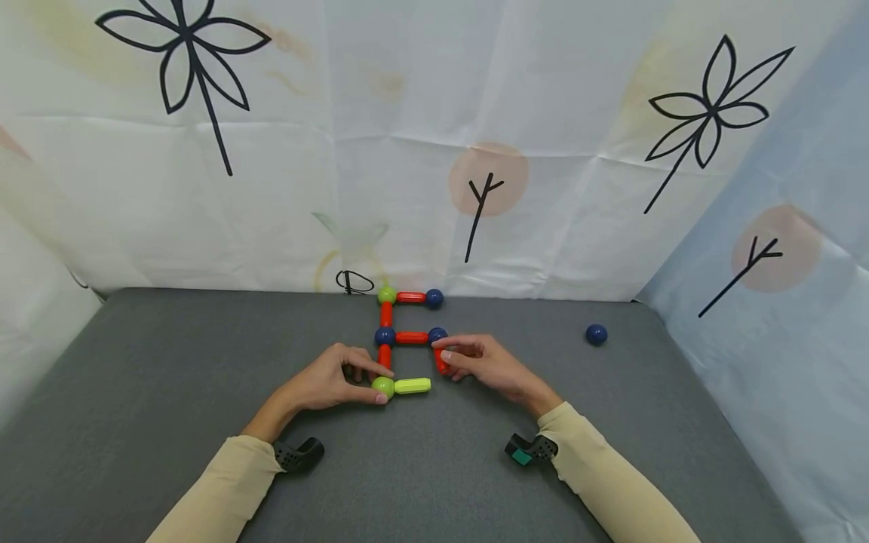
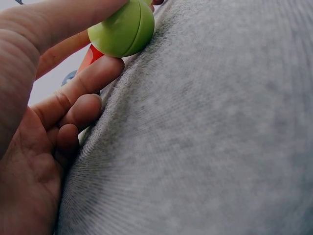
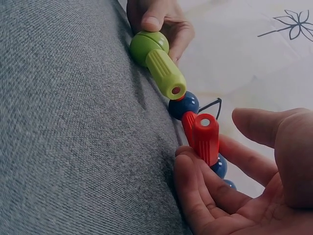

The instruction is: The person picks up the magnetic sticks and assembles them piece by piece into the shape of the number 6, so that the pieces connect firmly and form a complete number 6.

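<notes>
Several magnetic rods and balls are joined into a flat figure on the grey table. My left hand [image 1: 336, 381] pinches the near green ball [image 1: 383, 388] between thumb and fingers. From that ball a yellow-green rod [image 1: 413, 385] points right, and a red rod [image 1: 385, 356] runs back to a blue ball [image 1: 385, 336]. My right hand [image 1: 485, 366] is at the figure's right side, fingers touching around a red rod [image 3: 206, 139] that sticks out from another blue ball [image 1: 437, 335]. In the right wrist view its thumb [image 3: 257, 125] stands apart from this rod, whose free end shows.
Farther back, a green ball [image 1: 387, 295] and a blue ball [image 1: 434, 299] are linked by a red rod [image 1: 410, 297]. One loose blue ball [image 1: 596, 334] lies to the right on the table [image 1: 407, 483]. A patterned white cloth [image 1: 400, 188] hangs behind the table.
</notes>
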Tool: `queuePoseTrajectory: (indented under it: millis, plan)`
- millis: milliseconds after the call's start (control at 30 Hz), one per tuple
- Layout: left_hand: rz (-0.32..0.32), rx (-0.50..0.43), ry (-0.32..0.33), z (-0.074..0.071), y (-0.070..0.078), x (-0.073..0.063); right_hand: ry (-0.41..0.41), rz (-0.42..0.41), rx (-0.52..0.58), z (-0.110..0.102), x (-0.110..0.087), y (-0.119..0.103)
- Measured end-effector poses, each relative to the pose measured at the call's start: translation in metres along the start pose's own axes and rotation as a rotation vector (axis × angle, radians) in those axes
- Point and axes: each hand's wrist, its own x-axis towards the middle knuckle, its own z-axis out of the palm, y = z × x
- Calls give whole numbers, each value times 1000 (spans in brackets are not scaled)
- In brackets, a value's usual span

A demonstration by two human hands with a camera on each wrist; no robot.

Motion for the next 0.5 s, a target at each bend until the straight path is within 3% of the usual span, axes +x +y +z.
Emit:
queuePoseTrajectory:
  millis: [500]
  plan:
    - [7, -3, 4, 0, -1, 0, -10, -7, -85, -4, -4, 2]
